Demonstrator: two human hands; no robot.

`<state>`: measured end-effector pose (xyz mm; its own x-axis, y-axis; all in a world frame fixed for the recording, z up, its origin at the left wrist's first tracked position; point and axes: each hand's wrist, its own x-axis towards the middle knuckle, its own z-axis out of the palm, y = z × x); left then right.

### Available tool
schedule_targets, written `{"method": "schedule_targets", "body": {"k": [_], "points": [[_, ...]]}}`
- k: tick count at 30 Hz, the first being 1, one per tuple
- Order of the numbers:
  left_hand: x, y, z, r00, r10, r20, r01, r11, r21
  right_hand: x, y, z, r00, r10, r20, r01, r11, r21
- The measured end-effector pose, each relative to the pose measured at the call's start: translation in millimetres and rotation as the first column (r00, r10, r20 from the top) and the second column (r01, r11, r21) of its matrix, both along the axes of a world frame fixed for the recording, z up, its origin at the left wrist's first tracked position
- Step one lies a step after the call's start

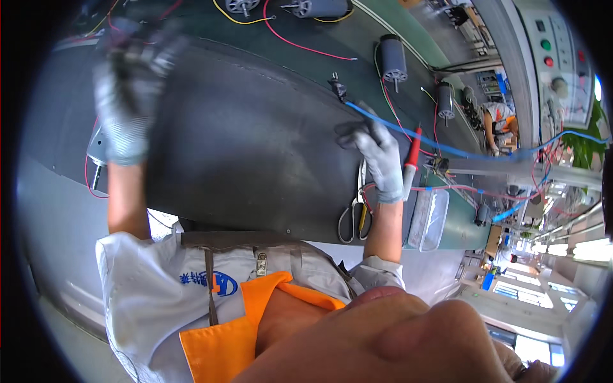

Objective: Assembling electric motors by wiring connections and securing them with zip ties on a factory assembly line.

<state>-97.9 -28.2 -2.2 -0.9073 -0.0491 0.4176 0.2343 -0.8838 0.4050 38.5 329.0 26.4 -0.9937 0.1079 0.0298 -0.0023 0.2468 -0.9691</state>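
Note:
My left hand, in a pale knit glove, is over the far left of the dark bench mat. Motion smears its fingers, so its grip cannot be made out. Partly hidden behind that wrist is a metal motor with a shaft and red wire. My right hand, gloved with dark fingertips, hovers at the mat's right side, fingers apart and nothing visible in them. Just right of it is a red test probe. Scissors lie nearer me. A blue cord passes by the fingertips from a black plug.
Dark cylindrical motors with coloured wires stand along the bench's far side. A clear plastic tray is at the right. Beyond are a control panel with buttons and a co-worker in a grey and orange top.

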Motion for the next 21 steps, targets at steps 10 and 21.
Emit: {"method": "schedule_targets", "body": {"k": [10,21], "points": [[23.2,-11.1,-50.4,0.971,0.062,0.23,0.044,0.902,-0.43,-207.5,-0.3,-76.0,0.953,0.218,0.213,0.014,0.667,-0.745],[20.1,26.6,-70.3,0.883,0.037,-0.469,-0.47,0.106,-0.876,-371.2,-60.4,-149.5,0.929,-0.101,0.357,0.371,0.241,-0.897]]}}
